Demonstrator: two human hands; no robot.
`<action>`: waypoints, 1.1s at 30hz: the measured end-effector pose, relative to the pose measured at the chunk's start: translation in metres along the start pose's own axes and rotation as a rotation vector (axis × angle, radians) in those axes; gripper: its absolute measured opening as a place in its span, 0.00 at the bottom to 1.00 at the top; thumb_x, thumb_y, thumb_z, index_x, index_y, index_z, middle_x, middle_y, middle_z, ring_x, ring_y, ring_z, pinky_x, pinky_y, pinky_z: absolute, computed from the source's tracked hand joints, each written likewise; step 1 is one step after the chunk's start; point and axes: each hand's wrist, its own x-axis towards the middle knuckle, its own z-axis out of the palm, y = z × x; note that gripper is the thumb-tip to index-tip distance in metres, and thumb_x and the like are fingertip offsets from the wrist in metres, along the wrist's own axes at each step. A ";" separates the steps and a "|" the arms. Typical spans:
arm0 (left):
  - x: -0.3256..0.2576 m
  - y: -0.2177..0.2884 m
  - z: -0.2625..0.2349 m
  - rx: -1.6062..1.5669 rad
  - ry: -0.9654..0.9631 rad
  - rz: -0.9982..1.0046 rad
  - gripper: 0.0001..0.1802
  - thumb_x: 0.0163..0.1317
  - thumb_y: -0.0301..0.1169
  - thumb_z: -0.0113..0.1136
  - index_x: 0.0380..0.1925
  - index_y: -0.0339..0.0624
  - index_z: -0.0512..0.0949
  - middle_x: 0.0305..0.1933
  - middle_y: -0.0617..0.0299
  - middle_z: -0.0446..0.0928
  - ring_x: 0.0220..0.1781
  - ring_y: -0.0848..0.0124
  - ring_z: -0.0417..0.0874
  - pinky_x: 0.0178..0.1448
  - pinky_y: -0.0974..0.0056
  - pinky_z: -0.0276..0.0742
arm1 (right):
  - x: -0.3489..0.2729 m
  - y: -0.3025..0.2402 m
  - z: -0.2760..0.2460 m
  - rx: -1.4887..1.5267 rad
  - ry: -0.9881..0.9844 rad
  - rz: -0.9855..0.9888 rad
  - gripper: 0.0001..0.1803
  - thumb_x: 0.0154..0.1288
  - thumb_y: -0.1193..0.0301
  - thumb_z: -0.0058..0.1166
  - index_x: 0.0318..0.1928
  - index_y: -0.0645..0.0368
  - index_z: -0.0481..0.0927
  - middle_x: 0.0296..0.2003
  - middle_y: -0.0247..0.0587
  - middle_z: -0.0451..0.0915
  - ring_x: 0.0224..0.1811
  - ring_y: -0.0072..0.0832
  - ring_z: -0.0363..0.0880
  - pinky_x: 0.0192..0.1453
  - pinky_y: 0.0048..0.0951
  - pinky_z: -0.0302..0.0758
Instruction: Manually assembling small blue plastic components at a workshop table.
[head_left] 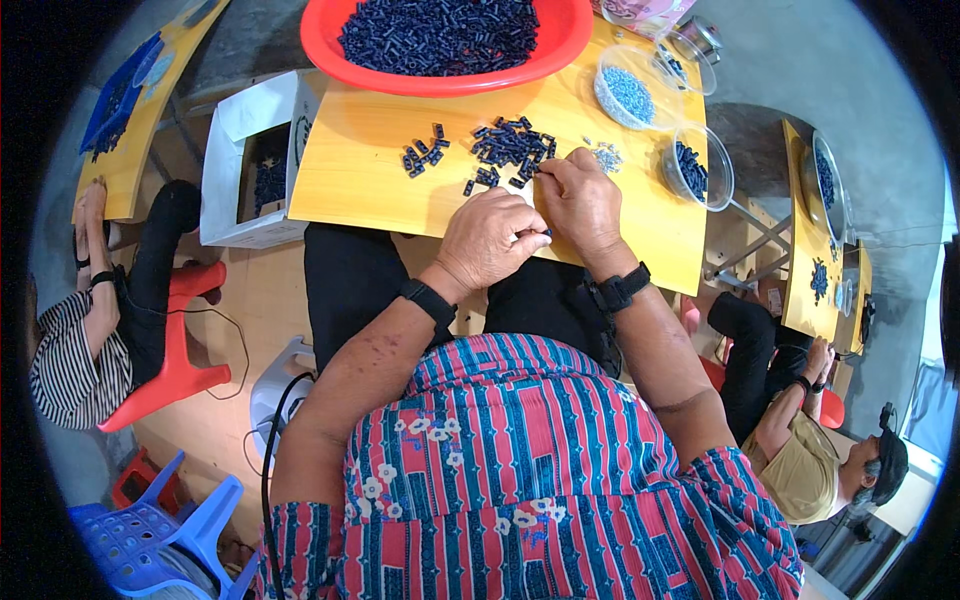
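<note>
My left hand is closed in a pinch at the table's near edge, with a small dark blue plastic piece at its fingertips. Just right of it, my right hand has thumb and finger pressed together at the edge of a pile of dark blue plastic pieces; whatever is between them is too small to make out. A smaller cluster of the same pieces lies to the left. Small clear bits are scattered beyond my right hand.
A red basin full of dark pieces stands at the far edge of the yellow table. On the right are a tub of clear bits and a tub of dark pieces. A white carton sits left; people work at both sides.
</note>
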 end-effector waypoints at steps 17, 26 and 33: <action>0.000 0.001 0.001 0.014 0.006 -0.009 0.08 0.49 0.34 0.69 0.22 0.45 0.79 0.26 0.63 0.79 0.35 0.61 0.79 0.41 0.57 0.76 | -0.012 0.002 -0.009 -0.016 -0.017 0.015 0.06 0.59 0.66 0.59 0.29 0.54 0.82 0.30 0.44 0.75 0.31 0.46 0.79 0.35 0.43 0.76; 0.001 -0.001 0.002 -0.070 0.081 -0.053 0.07 0.54 0.31 0.66 0.28 0.41 0.80 0.28 0.58 0.79 0.35 0.58 0.79 0.41 0.58 0.74 | -0.037 0.018 -0.035 0.542 -0.161 0.364 0.07 0.57 0.72 0.63 0.34 0.62 0.84 0.30 0.42 0.84 0.34 0.27 0.83 0.42 0.27 0.78; 0.002 -0.005 0.005 0.015 0.072 -0.039 0.05 0.56 0.33 0.64 0.29 0.45 0.81 0.31 0.61 0.80 0.39 0.59 0.79 0.43 0.57 0.76 | -0.036 0.023 -0.046 0.687 -0.322 0.443 0.07 0.59 0.73 0.63 0.34 0.65 0.84 0.32 0.38 0.85 0.35 0.19 0.81 0.44 0.24 0.77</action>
